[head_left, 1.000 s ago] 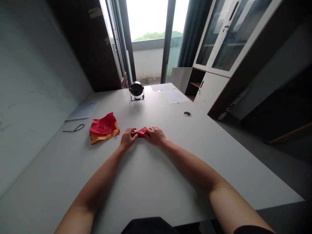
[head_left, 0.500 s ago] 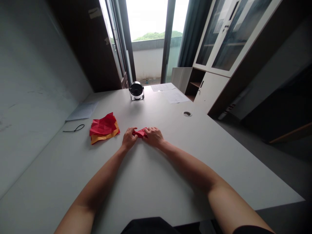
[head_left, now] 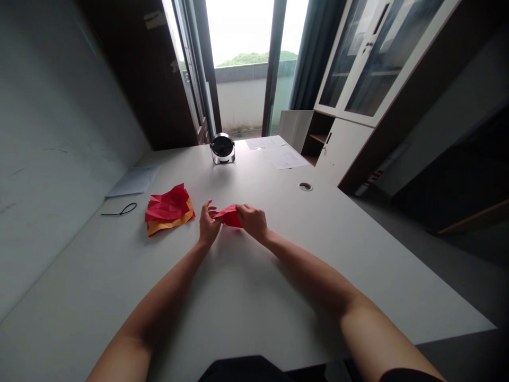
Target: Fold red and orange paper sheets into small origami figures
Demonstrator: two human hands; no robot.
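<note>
A small folded sheet of red paper is between my two hands, over the white table. My right hand pinches its right end, thumb and fingers pressed together on the upper edge. At the left end, my left hand has its thumb and lower fingers on the paper's corner, while its upper fingers are raised and spread. The part of the paper behind my fingers is hidden. To the left of my left hand lie creased sheets, a red sheet on top of an orange sheet.
A black cable tie and a pale sheet lie at the table's left. A round black and silver device stands at the back. Printed papers lie back right, near a cable hole. A cabinet stands beyond.
The red paper has been lifted and tilted, so more of its face shows. My left fingers have risen and spread; my right hand has turned and grips its upper edge.
</note>
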